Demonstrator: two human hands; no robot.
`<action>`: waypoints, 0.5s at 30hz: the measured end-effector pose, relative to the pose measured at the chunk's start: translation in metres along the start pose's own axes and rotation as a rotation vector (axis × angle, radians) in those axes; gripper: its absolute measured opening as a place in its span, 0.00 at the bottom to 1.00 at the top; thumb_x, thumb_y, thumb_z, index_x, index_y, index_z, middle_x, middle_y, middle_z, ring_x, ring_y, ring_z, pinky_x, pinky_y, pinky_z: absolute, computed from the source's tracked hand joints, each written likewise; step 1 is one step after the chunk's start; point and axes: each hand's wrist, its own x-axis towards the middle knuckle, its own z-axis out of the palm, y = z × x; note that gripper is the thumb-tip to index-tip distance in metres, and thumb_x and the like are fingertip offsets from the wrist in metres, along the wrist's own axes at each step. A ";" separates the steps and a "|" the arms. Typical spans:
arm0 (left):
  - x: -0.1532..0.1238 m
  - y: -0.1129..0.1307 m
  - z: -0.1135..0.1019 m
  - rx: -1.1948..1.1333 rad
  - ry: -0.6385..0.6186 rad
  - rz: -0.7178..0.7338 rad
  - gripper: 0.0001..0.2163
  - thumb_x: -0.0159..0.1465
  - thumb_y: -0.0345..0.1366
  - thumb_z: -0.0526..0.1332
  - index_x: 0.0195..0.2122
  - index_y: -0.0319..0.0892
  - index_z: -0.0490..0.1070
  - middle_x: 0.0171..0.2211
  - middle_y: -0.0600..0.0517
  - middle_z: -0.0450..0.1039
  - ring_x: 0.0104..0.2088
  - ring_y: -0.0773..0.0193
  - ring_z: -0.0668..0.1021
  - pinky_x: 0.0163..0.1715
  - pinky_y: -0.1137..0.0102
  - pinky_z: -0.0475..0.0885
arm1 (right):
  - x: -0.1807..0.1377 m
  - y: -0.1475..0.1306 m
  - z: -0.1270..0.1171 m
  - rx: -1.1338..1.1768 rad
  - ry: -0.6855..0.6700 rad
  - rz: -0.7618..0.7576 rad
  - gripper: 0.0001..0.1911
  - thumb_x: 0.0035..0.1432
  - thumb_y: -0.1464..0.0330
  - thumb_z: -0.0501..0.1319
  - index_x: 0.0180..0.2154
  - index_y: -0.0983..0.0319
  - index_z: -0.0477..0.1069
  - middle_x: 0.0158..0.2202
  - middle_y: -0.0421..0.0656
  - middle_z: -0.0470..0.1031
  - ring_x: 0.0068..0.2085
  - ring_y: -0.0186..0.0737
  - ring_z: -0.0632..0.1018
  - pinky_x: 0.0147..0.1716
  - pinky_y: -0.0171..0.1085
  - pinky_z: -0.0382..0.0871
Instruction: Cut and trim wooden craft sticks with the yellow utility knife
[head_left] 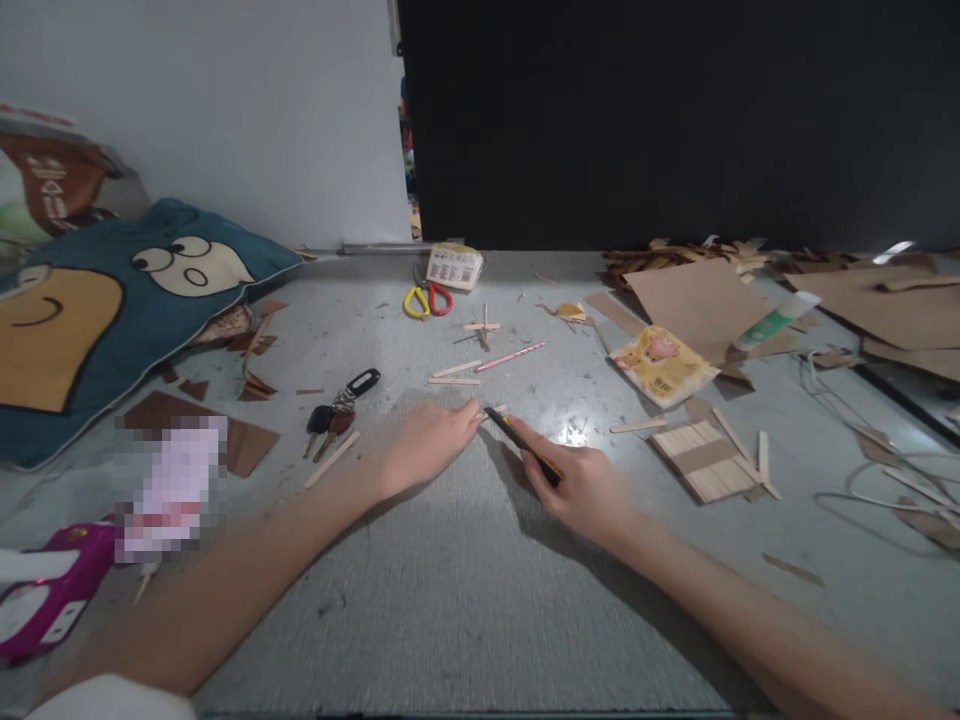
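My left hand (426, 442) rests on the grey table (465, 600), its fingers pressed together on a small wooden stick (491, 410). My right hand (581, 485) grips a black and yellow utility knife (523, 443), whose tip touches that stick right beside my left fingertips. Two more wooden sticks (455, 374) and a pink pencil (510, 357) lie just beyond my hands. A panel of glued sticks (705, 460) sits to the right of my right hand.
Keys (341, 405) and a loose stick (332, 459) lie left. Scissors (428, 298) and a small box (454, 266) are farther back. A blue cushion (105, 310), cardboard pieces (701, 300), a glue tube (775, 320), a yellow packet (662, 366) and white cables (885, 470) ring the table.
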 end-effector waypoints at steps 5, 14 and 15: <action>0.001 -0.002 0.000 -0.029 -0.030 0.023 0.18 0.78 0.40 0.49 0.44 0.39 0.77 0.27 0.46 0.77 0.29 0.53 0.81 0.33 0.64 0.69 | -0.001 0.000 0.000 0.012 0.001 -0.001 0.26 0.72 0.64 0.52 0.67 0.61 0.72 0.21 0.41 0.79 0.18 0.36 0.74 0.22 0.34 0.62; 0.003 -0.008 0.007 -0.052 0.037 0.097 0.18 0.75 0.34 0.48 0.34 0.41 0.77 0.22 0.48 0.73 0.23 0.58 0.77 0.28 0.66 0.66 | -0.001 0.001 -0.002 0.057 -0.016 0.021 0.26 0.72 0.64 0.53 0.66 0.61 0.73 0.20 0.40 0.79 0.18 0.36 0.74 0.23 0.34 0.62; 0.003 -0.009 0.007 -0.033 0.037 0.106 0.19 0.75 0.34 0.48 0.35 0.41 0.77 0.22 0.48 0.73 0.23 0.58 0.76 0.28 0.66 0.66 | -0.001 0.001 -0.003 0.064 -0.019 0.022 0.26 0.72 0.64 0.53 0.66 0.61 0.73 0.20 0.40 0.78 0.18 0.35 0.74 0.23 0.34 0.62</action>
